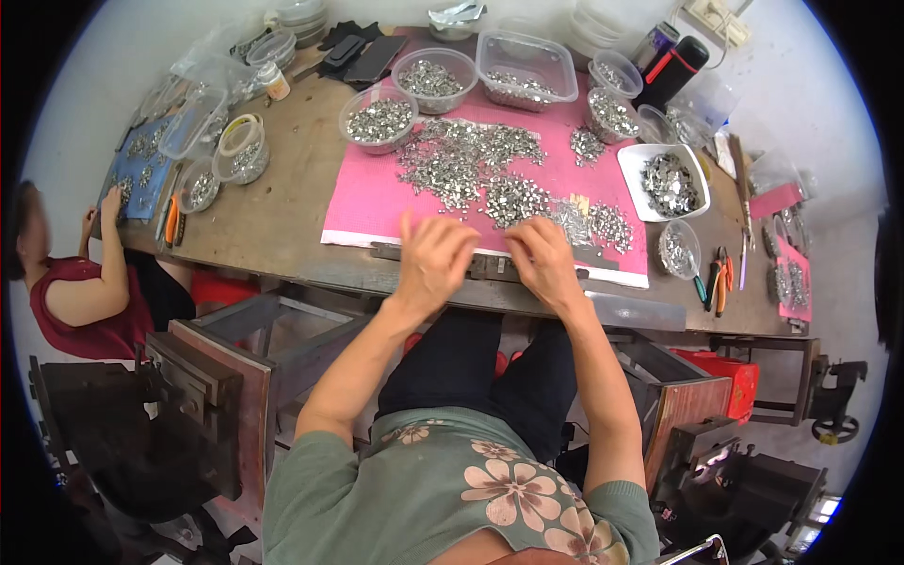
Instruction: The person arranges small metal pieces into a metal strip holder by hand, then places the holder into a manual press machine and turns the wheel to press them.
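My left hand (pixel 435 252) and my right hand (pixel 544 260) are close together at the table's front edge, a small gap between their fingertips. Both have fingers curled in and pressed together; whatever they hold, if anything, is too small to make out. Beneath them lies a pink cloth (pixel 367 212) with a pale front border. Just beyond my fingers is a heap of small shiny metal pieces (pixel 515 200), and a wider spread of them (pixel 461 155) reaches farther back. Right of my right hand lie thin silvery pieces (pixel 573 221) and another small pile (pixel 610 228).
Clear tubs of metal pieces (pixel 379 121) line the back; a white dish (pixel 633 193) stands right. Pliers (pixel 721 281) lie at the right, more orange-handled pliers (pixel 172 221) at the left. A black flask (pixel 673 73) stands behind. A co-worker's hand (pixel 111 202) rests on a blue mat (pixel 141 179).
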Demonstrator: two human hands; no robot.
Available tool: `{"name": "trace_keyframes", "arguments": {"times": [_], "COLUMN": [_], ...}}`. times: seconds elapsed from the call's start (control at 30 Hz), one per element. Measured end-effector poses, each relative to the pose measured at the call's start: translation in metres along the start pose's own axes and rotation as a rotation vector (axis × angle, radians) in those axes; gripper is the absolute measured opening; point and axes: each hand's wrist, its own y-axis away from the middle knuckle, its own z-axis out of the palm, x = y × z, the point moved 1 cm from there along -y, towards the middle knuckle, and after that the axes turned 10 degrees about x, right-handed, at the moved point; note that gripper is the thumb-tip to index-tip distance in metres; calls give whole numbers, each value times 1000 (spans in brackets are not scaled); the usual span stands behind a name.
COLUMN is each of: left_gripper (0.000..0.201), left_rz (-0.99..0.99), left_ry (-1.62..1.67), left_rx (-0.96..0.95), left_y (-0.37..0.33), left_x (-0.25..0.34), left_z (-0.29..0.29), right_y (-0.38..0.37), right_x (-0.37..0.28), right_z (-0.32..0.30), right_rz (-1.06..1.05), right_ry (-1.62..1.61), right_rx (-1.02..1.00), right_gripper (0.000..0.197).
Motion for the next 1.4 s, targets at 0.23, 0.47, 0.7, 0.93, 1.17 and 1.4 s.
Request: {"name": "trace_keyframes", "arguments": {"times": [0.23,0.47,0.7,0.93,1.17,1.4], "left_gripper": [19,16,10,11,9,10], "left_rz": [-52,-84,-56,-15,-59,-52], "left_ry": [-262,-246,-234,-250,-284,-298], "left_rx": [-2,-13,-31,-19,-65,-85], "left_y": [-17,-13,-17,-19,-17,-19], "left_x": [-33,-47,-43,-37,-44,-44], "left_z": [-20,-36,-31,-23,-33,-30], "right_y": [-25,-23,-25,-27,-22,17], "right_x": [-1,1,-4,-2,-2,-1], "right_z": [59,62,66,67,14,-33], "right_rz": [-131,-13,-51,-44,102,216], "right_ry": [124,16,82,121,-97,-89], "right_rx": [7,-65,-60,-119,-85,-170], "right_gripper": [5,4,6,7,5,11]}}
